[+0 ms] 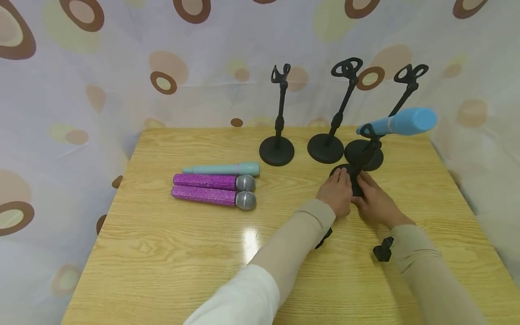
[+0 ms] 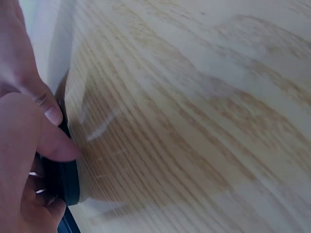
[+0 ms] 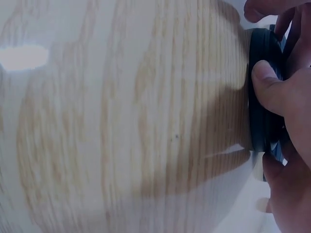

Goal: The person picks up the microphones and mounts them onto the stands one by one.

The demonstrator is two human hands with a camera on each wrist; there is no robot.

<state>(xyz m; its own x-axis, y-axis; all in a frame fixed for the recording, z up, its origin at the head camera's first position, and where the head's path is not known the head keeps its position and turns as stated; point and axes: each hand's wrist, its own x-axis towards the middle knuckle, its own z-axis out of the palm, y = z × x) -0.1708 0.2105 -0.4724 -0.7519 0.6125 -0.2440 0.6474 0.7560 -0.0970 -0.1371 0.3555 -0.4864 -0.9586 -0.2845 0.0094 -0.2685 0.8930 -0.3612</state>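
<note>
My left hand (image 1: 338, 192) and right hand (image 1: 378, 201) clasp the round base (image 1: 357, 188) of a black microphone stand (image 1: 367, 156) on the right side of a wood-grain worktop (image 1: 162, 253), fingers gripping it from either side, a thumb of each pressed against its edge. A blue microphone (image 1: 411, 122) sits aslant in the clip atop that stand, its head pointing right. Behind it rise three more black stands: a left one (image 1: 277, 151), a middle one (image 1: 326, 148) and a right one (image 1: 401, 100). Well to the left of my hands, a teal microphone (image 1: 221, 169) and two glittery purple microphones (image 1: 205, 181) lie side by side, heads pointing right, the teal farthest from me. A cloth (image 1: 243, 40) patterned with brown ovals hangs behind.
</note>
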